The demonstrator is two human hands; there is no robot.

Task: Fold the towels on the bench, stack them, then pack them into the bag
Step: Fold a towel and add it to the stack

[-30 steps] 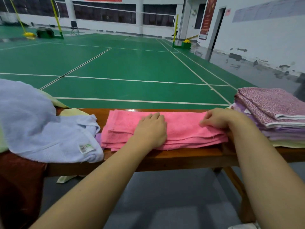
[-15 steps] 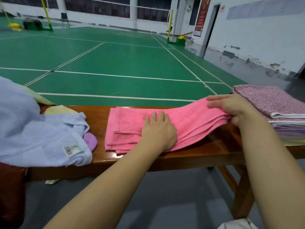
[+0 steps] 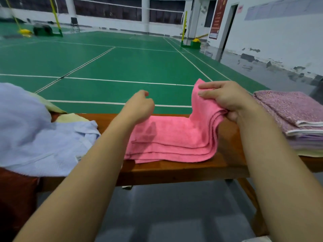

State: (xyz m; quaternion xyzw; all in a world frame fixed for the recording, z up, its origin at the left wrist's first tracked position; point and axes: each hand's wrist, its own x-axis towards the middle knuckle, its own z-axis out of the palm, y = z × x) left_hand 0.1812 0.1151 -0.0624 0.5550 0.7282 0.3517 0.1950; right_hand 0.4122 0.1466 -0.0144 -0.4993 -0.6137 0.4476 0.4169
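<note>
obs: the right hand (image 3: 225, 100) has lifted the right end of the pink towel (image 3: 167, 138) off the bench (image 3: 174, 169); half a second back that end was only just rising, and a second ago it lay flat. the end now stands upright at centre right of the frame, pinched between thumb and fingers. the left hand (image 3: 139, 107), which was pressing flat on the middle of the towel, has come up off it and hovers above its left part, fingers loosely curled, holding nothing; its shadow falls on the cloth.

reading: looks like the next fold, right end to be carried over to the left. with the left hand off the cloth nothing pins the lower layers, so they may shift.

where things are: pink towel at frame centre, left part on the bench in several layers. folded stack (image 3: 297, 123) at right edge of frame, mauve speckled towel on top, lilac and pale yellow beneath. unfolded pile (image 3: 35, 133) at left, light blue on top, pale yellow showing behind.

containers: no bag identifiable in view. a dark reddish mass (image 3: 15, 194) at lower left under the blue cloth; cannot tell what it is. nothing packed, as far as can be seen.
</note>
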